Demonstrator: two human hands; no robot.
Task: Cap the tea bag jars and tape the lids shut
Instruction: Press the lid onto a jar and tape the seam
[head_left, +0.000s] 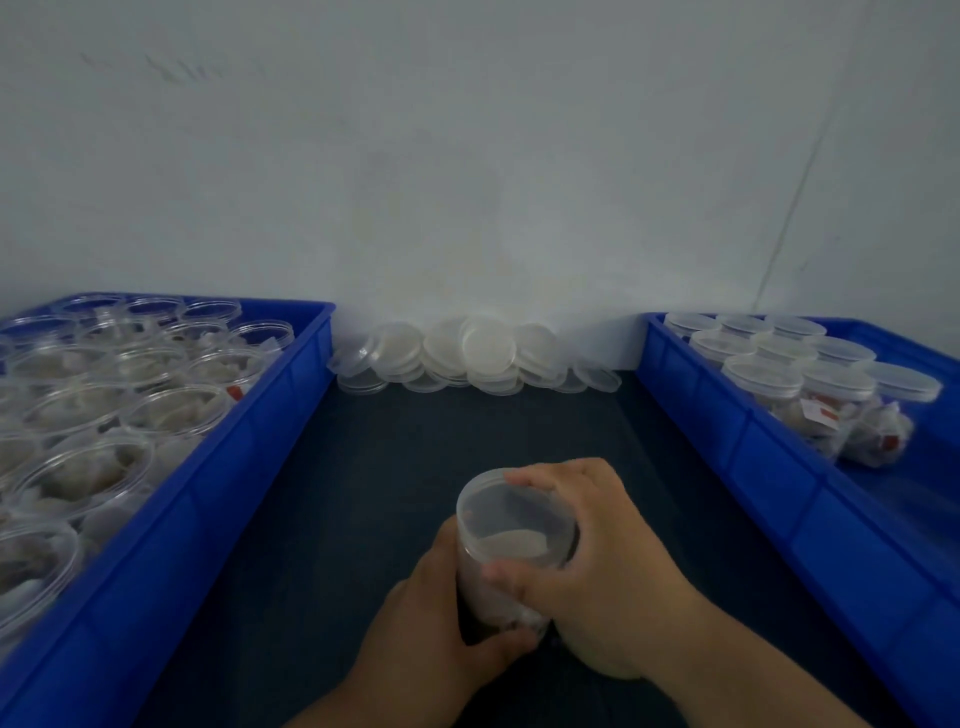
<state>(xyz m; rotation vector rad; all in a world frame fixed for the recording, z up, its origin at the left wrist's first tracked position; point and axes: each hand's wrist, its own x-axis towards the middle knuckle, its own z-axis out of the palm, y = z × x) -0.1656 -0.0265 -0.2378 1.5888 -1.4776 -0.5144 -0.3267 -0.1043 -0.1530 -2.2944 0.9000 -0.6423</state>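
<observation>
Clear plastic jar (493, 608) at centre-front of dark counter (322, 519), btwn left tray (249, 467) & right tray (779, 467). Long axis approx upright, lid (511, 519) facing up. L hand (436, 623) wraps jar body. R hand (608, 561) arches over lid, fingers (524, 480) & thumb pinching its rim.

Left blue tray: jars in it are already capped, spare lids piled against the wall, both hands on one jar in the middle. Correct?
Wrong on the caps. The head view shows the jars in the left blue tray open, no lids on. The rest holds: spare lids piled against the wall, left hand and right hand gripping the middle jar.
</observation>
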